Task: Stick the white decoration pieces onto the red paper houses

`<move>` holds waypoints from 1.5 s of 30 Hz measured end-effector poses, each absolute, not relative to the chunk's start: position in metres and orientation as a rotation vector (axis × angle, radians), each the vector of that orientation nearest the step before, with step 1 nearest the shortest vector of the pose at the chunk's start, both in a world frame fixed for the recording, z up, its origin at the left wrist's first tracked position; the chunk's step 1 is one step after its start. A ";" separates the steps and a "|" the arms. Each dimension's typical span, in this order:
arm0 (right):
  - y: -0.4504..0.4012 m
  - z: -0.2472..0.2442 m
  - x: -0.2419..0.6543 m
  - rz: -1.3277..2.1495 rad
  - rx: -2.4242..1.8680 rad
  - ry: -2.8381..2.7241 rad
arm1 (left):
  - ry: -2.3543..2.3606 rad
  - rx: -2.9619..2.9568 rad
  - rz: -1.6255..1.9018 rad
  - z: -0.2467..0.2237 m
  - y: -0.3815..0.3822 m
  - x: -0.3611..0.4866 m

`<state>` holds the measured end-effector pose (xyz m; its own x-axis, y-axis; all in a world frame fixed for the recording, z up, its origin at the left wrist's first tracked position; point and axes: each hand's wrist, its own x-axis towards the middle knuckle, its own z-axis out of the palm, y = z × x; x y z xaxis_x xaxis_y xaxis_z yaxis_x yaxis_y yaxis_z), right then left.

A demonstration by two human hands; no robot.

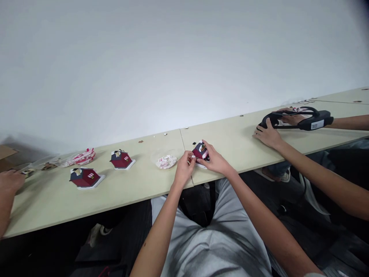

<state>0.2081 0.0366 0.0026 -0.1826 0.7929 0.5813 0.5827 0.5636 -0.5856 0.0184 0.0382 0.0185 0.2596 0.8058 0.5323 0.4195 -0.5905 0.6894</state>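
In front of me a small dark red toy house with a dark, white-patched roof stands on the table. My right hand is wrapped round its right side and roof, hiding part of it. At the house's left wall, my left hand pinches a small white piece between thumb and fingers; its exact kind is too small to tell. Just left of my hands lies a clear plastic bag of white and red-striped pieces.
Two similar houses, a nearer one and a farther one, stand to the left. A co-worker's hand is at far left. On the right, another person's hands hold a black headset. Small scraps lie along the wall.
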 end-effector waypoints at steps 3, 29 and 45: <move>0.036 0.002 0.208 0.276 -1.111 -1.887 | 1.111 2.138 1.274 0.018 0.038 0.018; 0.038 0.002 0.209 0.283 -1.063 -1.901 | 1.141 2.106 1.349 0.014 0.041 0.016; 0.040 -0.001 0.209 0.267 -1.060 -1.903 | 1.093 2.220 1.267 0.021 0.034 0.016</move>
